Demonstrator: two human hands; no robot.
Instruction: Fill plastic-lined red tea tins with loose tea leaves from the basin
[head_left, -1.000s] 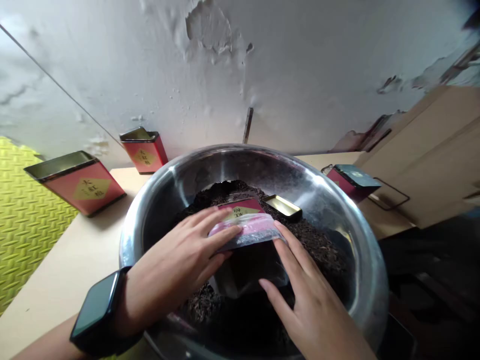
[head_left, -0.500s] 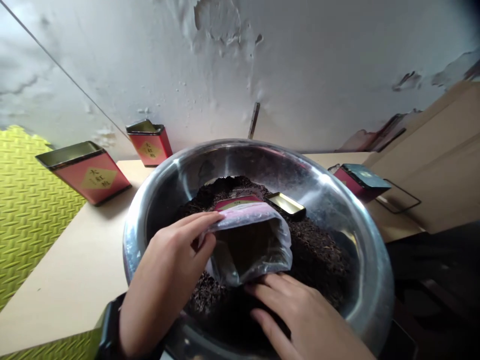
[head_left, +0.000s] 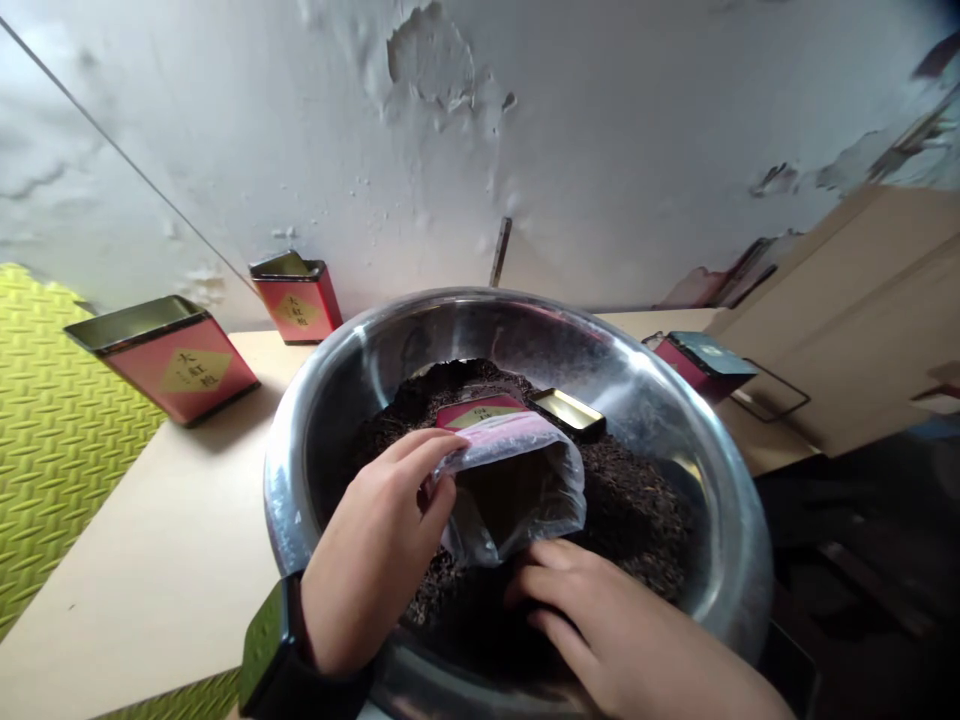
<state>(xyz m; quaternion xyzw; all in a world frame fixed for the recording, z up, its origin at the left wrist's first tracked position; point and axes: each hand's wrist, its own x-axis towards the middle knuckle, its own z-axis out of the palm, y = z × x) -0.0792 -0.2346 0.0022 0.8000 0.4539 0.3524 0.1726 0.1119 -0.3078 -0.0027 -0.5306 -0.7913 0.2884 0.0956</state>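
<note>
A clear plastic bag stands with its mouth open toward me, above dark loose tea leaves in a large steel bowl. My left hand pinches the bag's left rim between thumb and fingers. Just behind the bag, part of a red tea tin with a yellow label shows; the bag hides the rest. My right hand is low in the bowl at the bag's lower edge. Its fingers are bent but apart, tips in shadow by the tea. A rectangular tin lid lies upturned on the leaves.
Two uncovered red tins, one nearer and one farther, stand left of the bowl on a pale tabletop. A closed tin and cardboard are at the right. A peeling wall rises behind.
My right fingers have bent inward and down toward the leaves beneath the bag's edge. My left hand keeps its pinch on the bag. The view has shifted slightly.
</note>
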